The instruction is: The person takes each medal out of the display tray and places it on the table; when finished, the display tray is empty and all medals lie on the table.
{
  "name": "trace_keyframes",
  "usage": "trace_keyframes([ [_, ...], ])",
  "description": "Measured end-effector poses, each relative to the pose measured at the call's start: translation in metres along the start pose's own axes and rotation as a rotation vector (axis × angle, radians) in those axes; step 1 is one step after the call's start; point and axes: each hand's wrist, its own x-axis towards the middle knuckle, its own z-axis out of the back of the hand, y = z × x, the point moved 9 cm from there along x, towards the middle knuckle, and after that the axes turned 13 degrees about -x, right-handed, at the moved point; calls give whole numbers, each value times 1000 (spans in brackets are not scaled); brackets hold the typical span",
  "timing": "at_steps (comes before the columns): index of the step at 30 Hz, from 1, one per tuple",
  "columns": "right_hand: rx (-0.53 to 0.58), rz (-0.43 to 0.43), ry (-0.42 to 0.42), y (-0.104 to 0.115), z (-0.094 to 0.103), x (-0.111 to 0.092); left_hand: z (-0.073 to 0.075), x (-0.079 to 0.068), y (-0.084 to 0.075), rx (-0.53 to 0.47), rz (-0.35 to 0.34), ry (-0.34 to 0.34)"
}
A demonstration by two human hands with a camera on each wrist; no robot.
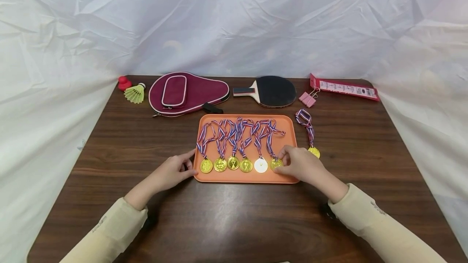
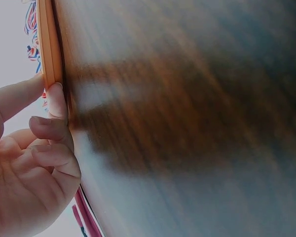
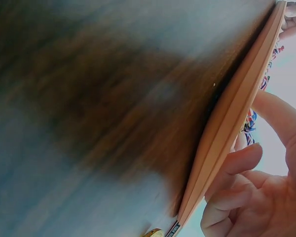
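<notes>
Left hand [image 1: 170, 172]: it is at the left side of the tray [image 1: 228, 177] and grasps the edge there between the thumb and a finger; the other fingers are bent toward the palm.
Right hand [image 1: 301, 165]: it reaches over the right rim of the tray; the thumb and a finger pinch the end medal [image 1: 274, 163], which lies on the tray, the last to the right.
Row on the tray: I count six, the end medal included, placed side by side toward the near rim; the silver medal [image 1: 261, 165] is fifth from the left, and the others are gold medals [image 1: 220, 164].
Ribbons [image 1: 239, 125]: striped in red, white and blue, they lie loosely from the row toward the far rim, and some cross each other.
Loose medal [image 1: 314, 151]: a gold one on the table [image 1: 219, 222], right of the tray, partly hidden by the right hand; its ribbon goes to the far side.
Far left: a red toy [image 1: 124, 83], a yellow shuttlecock [image 1: 135, 93] just beside it, then a dark red bag [image 1: 193, 92].
Far right: a black paddle [image 1: 276, 91], a pink clip [image 1: 308, 99] and a long red packet [image 1: 345, 88]; whether these last two touch, I cannot tell.
Behind the table: a pale, creased cloth [image 1: 234, 31].
</notes>
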Motion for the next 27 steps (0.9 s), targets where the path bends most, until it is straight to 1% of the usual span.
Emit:
trace_keyframes([
  [4, 38, 7, 22, -2, 1, 0, 0, 0, 1, 1, 7, -3],
  [10, 127, 44, 62, -2, 5, -3, 0, 1, 1, 5, 8, -2],
  [13, 125, 54, 62, -2, 8, -5, 0, 0, 2, 11, 12, -3],
  [17, 94, 46, 35, -6, 13, -7, 0, 0, 3, 20, 20, -2],
  [23, 86, 30, -49, -12, 27, -10, 0, 0, 5, 10, 47, 0],
  [27, 82, 29, -107, -14, 39, -14, 0, 1, 5, 13, 46, -2],
])
